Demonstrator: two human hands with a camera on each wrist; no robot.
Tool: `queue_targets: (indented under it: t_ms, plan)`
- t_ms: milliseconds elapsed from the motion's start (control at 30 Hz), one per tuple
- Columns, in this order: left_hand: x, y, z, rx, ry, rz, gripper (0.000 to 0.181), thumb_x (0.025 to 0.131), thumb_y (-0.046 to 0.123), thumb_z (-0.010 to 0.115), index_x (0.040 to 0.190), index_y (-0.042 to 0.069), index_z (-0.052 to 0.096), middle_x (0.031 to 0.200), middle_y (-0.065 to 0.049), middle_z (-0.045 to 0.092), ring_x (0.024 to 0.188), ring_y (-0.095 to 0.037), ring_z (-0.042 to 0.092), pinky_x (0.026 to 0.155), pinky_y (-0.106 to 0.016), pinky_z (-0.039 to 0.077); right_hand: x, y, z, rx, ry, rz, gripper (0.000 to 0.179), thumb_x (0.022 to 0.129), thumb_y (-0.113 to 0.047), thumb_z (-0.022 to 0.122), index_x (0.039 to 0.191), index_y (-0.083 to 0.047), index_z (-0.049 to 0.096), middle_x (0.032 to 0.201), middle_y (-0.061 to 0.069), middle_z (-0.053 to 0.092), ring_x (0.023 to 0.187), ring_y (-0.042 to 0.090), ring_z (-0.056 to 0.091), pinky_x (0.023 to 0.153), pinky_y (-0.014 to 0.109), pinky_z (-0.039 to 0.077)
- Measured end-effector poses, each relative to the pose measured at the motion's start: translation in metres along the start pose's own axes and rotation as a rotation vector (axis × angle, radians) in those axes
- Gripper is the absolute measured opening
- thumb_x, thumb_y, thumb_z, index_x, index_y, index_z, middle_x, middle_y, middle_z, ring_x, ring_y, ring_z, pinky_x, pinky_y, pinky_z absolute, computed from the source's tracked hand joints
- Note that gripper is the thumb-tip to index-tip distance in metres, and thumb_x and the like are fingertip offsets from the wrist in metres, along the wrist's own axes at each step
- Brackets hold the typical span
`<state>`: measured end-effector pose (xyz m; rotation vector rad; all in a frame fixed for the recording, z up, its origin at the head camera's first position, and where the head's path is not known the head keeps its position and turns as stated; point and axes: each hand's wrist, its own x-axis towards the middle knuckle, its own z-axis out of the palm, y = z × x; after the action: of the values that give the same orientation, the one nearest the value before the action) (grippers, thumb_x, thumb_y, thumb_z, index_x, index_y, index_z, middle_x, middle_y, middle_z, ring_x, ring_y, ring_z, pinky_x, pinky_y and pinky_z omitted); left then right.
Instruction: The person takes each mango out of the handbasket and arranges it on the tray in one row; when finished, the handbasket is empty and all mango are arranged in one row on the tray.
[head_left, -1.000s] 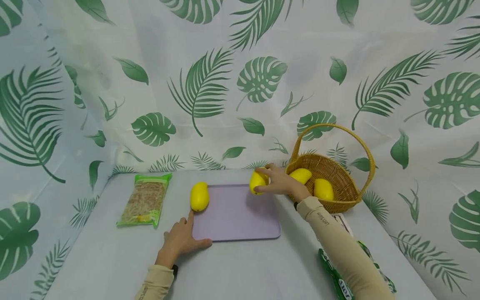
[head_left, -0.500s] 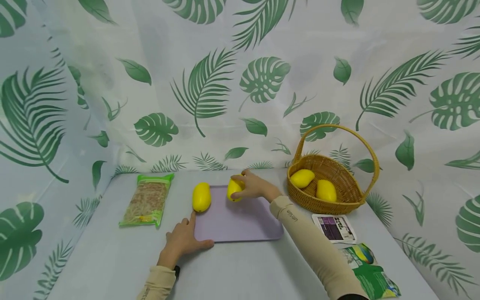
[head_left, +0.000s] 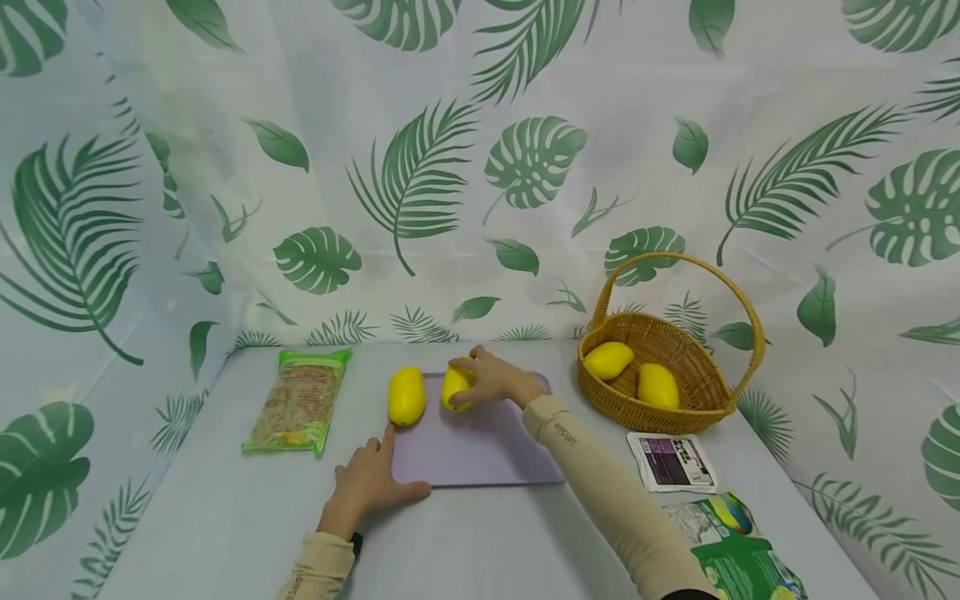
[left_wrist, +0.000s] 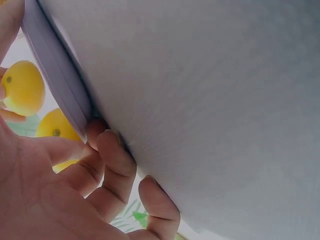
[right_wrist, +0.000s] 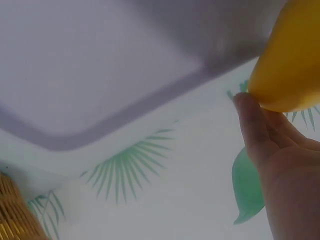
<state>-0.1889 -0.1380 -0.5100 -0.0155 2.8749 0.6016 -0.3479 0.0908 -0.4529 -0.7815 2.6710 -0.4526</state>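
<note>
A lilac tray (head_left: pixel 472 454) lies flat on the table. My right hand (head_left: pixel 495 379) pinches a yellow mango (head_left: pixel 455 387) between thumb and fingers over the tray's back part; the right wrist view shows fingertips against the mango (right_wrist: pixel 292 60). Another yellow mango (head_left: pixel 407 396) sits at the tray's back left corner. At the front left corner, my left hand (head_left: pixel 367 483) touches the tray, with index finger along the left edge and thumb spread along the front. The left wrist view has its fingertips (left_wrist: pixel 112 142) against the tabletop by the tray's edge (left_wrist: pixel 60 75).
Back right stands a wicker basket (head_left: pixel 622 406) with a tall handle, holding two mangoes (head_left: pixel 658 386). In front of it lie a white-and-purple pack (head_left: pixel 672 462) and a green bag (head_left: pixel 738 554). A green-edged packet (head_left: pixel 298 404) lies at the left. A leaf-print curtain (head_left: pixel 450 183) closes the back.
My right hand has carried its mango leftward from beside the basket across the tray, close to the other mango. The left hand stays at the tray corner.
</note>
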Motion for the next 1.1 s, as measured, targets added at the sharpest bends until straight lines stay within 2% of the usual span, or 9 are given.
queue_targets:
  t_ms: [300,467,867,1100]
  plan:
    - [0.0,0.0,0.001,-0.004,-0.001,-0.001,0.124,0.067,0.073,0.078,0.157,0.002,0.029,0.132,-0.025,0.057,0.114,-0.042,0.059,0.095,-0.08,0.037,0.005,-0.01,0.008,0.012,-0.045,0.005,0.082,0.082,-0.058,0.073,0.152,-0.027,0.045,0.154,0.021,0.036,0.132,0.036,0.049,0.11,0.06,0.043]
    - [0.001,0.001,0.001,-0.009,-0.004,-0.001,0.124,0.068,0.074,0.077,0.157,0.003,0.029,0.132,-0.025,0.057,0.114,-0.041,0.06,0.095,-0.08,0.037,0.009,-0.012,0.014,0.023,-0.04,0.01,0.08,0.082,-0.056,0.074,0.151,-0.028,0.045,0.157,0.021,0.034,0.135,0.038,0.047,0.11,0.06,0.043]
    - [-0.001,0.0,0.001,-0.008,0.009,0.006,0.123,0.068,0.072,0.078,0.157,0.002,0.03,0.133,-0.026,0.057,0.114,-0.044,0.06,0.093,-0.081,0.037,0.015,-0.017,0.024,-0.052,-0.018,-0.011,0.077,0.085,-0.058,0.07,0.152,-0.029,0.045,0.162,0.019,0.027,0.14,0.04,0.046,0.112,0.057,0.043]
    - [0.0,0.0,0.002,-0.008,0.011,0.015,0.123,0.068,0.072,0.078,0.157,0.002,0.029,0.134,-0.026,0.056,0.115,-0.044,0.059,0.093,-0.081,0.037,0.016,-0.017,0.026,-0.026,-0.028,-0.011,0.076,0.086,-0.058,0.07,0.152,-0.03,0.044,0.164,0.018,0.024,0.146,0.04,0.039,0.114,0.059,0.04]
